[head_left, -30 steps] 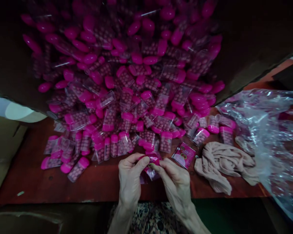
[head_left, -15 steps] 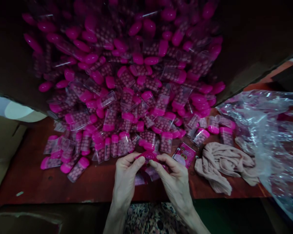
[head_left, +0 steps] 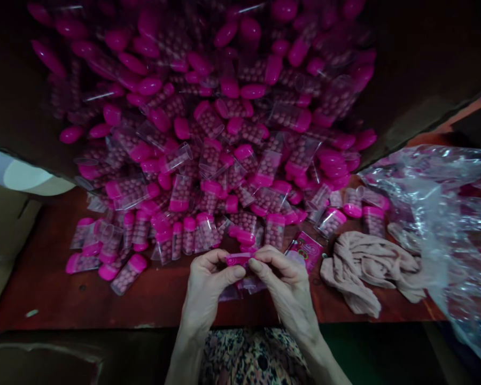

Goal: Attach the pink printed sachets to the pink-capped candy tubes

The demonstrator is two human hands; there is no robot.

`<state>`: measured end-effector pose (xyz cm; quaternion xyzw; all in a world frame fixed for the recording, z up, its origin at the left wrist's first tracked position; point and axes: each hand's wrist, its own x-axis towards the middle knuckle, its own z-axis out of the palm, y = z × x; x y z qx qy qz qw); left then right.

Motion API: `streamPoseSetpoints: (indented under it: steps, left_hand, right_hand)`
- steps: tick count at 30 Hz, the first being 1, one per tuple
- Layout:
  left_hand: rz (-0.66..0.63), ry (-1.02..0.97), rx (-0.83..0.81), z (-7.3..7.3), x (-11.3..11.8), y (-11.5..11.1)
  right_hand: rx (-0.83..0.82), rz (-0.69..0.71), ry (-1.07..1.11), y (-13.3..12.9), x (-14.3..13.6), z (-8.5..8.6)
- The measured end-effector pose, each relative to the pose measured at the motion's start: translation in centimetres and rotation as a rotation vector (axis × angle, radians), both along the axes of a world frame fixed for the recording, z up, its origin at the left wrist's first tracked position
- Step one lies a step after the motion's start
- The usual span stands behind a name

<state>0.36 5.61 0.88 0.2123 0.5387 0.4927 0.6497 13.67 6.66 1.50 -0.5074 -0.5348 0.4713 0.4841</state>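
A small pink printed label point(head_left: 239, 260) is pinched between my left hand point(head_left: 211, 280) and my right hand point(head_left: 281, 278), both closed on it near the front of the red-brown table point(head_left: 152, 305). Beneath my hands, partly covered, lie purplish printed pieces point(head_left: 250, 285). Beyond my fingertips rises a big heap of clear containers point(head_left: 182, 192) with pink caps and small round balls inside. To the right of my right hand a pink printed packet point(head_left: 307, 250) lies on the table.
A crumpled beige cloth point(head_left: 363, 262) lies on the right. Beside it a clear plastic bag point(head_left: 444, 214) spreads over the table's right end. Dark box walls point(head_left: 417, 69) flank the heap. Several capped containers point(head_left: 129, 274) lie at the left front.
The pink label has been tilted, so it now shows as a narrow strip between my fingers. The view has shifted slightly.
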Motion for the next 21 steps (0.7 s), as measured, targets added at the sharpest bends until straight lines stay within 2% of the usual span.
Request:
streamPoseSetpoints:
  steps: [6, 9, 12, 14, 16, 21]
  left_hand:
    - [0.076, -0.015, -0.006, 0.2, 0.3, 0.3]
    - [0.224, -0.024, -0.023, 0.4, -0.3, 0.4]
    - [0.38, -0.064, -0.035, 0.7, -1.1, 0.6]
    - [0.427, -0.114, -0.048, 0.9, -1.4, 0.8]
    - [0.44, -0.161, -0.056, 1.1, -1.4, 0.9]
    - [0.476, -0.232, -0.052, 1.1, -1.3, 1.1]
  right_hand:
    - [0.288, -0.018, -0.287, -0.1, -0.2, 0.4]
    - [0.324, -0.065, -0.384, 0.3, 0.3, -0.3]
    - [0.375, -0.112, -0.653, 1.2, 1.0, -1.3]
    - [0.427, -0.061, -0.855, 2.0, 1.1, -1.6]
    - [0.451, 0.049, -1.005, 2.9, 0.9, -1.6]
    - [0.404, 0.243, -1.174, 4.6, 0.4, -1.3]
